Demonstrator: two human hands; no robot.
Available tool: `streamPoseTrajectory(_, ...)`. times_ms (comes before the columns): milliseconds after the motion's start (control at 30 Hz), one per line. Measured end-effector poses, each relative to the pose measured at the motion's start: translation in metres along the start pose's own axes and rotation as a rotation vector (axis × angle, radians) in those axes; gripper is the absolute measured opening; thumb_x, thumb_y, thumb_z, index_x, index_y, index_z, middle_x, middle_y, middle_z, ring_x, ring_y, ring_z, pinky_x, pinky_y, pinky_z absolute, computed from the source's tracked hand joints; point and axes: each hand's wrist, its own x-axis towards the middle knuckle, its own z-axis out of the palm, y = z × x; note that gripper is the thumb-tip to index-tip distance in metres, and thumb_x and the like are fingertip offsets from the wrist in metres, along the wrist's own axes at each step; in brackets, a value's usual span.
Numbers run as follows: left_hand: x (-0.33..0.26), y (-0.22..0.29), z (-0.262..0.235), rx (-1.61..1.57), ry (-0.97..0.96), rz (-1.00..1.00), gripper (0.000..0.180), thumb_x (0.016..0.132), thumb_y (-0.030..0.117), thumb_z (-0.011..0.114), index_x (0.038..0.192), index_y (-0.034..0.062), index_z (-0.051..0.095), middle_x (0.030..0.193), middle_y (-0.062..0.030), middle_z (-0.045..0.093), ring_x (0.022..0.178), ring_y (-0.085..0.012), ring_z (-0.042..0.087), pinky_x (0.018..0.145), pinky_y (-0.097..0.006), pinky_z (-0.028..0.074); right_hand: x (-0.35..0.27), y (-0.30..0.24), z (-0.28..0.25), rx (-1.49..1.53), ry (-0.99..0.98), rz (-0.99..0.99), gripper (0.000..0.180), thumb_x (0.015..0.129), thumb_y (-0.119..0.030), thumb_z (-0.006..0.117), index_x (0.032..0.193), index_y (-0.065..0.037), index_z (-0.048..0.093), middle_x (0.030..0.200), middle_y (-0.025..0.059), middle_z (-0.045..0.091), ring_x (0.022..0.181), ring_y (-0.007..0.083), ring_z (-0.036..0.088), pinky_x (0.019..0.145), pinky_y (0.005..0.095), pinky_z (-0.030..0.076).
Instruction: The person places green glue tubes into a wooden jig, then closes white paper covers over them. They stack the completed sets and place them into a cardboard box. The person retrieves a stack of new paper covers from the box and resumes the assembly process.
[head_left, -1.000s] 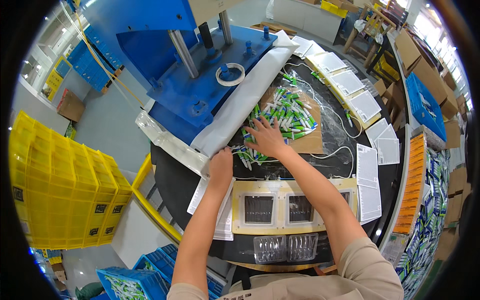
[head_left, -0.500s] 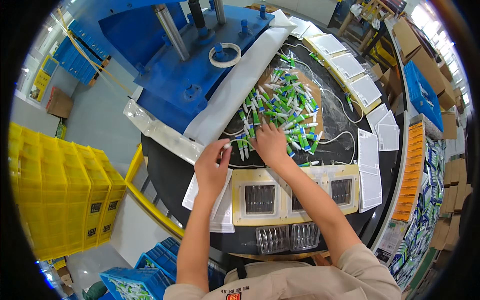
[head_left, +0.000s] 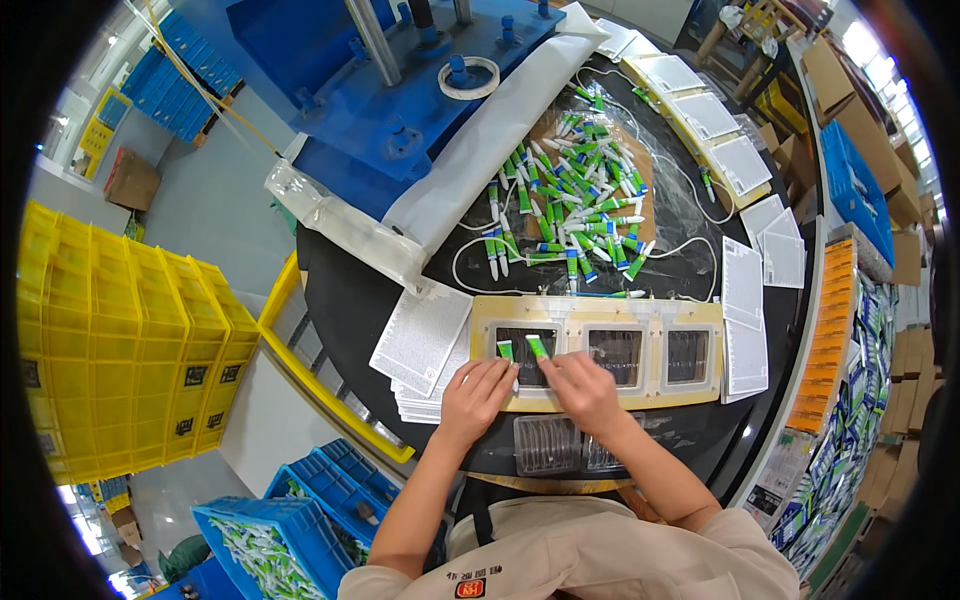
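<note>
A round black counter (head_left: 340, 300) takes up the middle of the view, with stacked yellow crates (head_left: 115, 345) to the left, beyond its yellow-edged rim. A blue press (head_left: 345, 150) stands at the counter's far left, a white sheet (head_left: 470, 155) running along its near edge. Low at the left, a blue bin (head_left: 312, 550) is filled with green and white tubes.

Near the person lies a cream frame (head_left: 573, 330) with three windows, a stack of white cards (head_left: 425, 335) just beside its left end. Beyond the frame, a loose heap (head_left: 590, 190) of green, white and blue tubes spreads over brown cardboard (head_left: 647, 215), and a white cord (head_left: 456, 266) loops out beside it. Two clear trays lie side by side in front of the frame, the left one (head_left: 546, 443) in plain sight, the other partly behind the right forearm.

Both hands are over the frame's left part, fingers curled nearly closed. The left hand (head_left: 480, 395) has one tube (head_left: 506, 351) at its fingertips, white tip toward the person; the right hand (head_left: 583, 392) pinches another tube (head_left: 537, 347) — green end pointing away. Both tubes are above the left window — whether either touches it, I cannot tell.
</note>
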Motion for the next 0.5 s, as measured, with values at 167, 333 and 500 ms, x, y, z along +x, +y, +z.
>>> streamPoseTrajectory(167, -0.006, -0.01, 0.007, 0.045, -0.019, -0.018, 0.029, 0.084, 0.009, 0.065, 0.112, 0.0049, 0.072, 0.113, -0.0079, 0.072, 0.105, -0.0225, 0.069, 0.098, -0.042, 0.05, -0.003, -0.004, 0.032, -0.008, -0.131, -0.052, 0.03, 0.076, -0.004, 0.066, 0.105, 0.006, 0.068, 0.096, 0.011, 0.062, 0.083, 0.0231, 0.061, 0.069, 0.0319, 0.053)
streamPoseTrajectory(333, -0.003, -0.006, 0.005, 0.07, -0.146, -0.015, 0.036, 0.084, 0.016, 0.07, 0.118, 0.0033, 0.069, 0.126, -0.0089, 0.067, 0.118, -0.022, 0.062, 0.107, -0.044, 0.045, -0.009, -0.008, 0.048, 0.05, -0.157, 0.014, 0.028, 0.079, -0.002, 0.064, 0.106, 0.006, 0.067, 0.103, 0.013, 0.065, 0.092, 0.0271, 0.063, 0.076, 0.0355, 0.054)
streamPoseTrajectory(500, 0.001, -0.008, -0.008, -0.052, -0.176, -0.061, 0.037, 0.085, 0.019, 0.072, 0.118, 0.0035, 0.069, 0.124, -0.0101, 0.067, 0.117, -0.0269, 0.062, 0.106, -0.046, 0.045, 0.011, 0.014, 0.032, 0.279, -0.027, 0.153, 0.027, 0.079, 0.004, 0.067, 0.106, 0.002, 0.07, 0.11, 0.0171, 0.072, 0.096, 0.0343, 0.07, 0.083, 0.0399, 0.057)
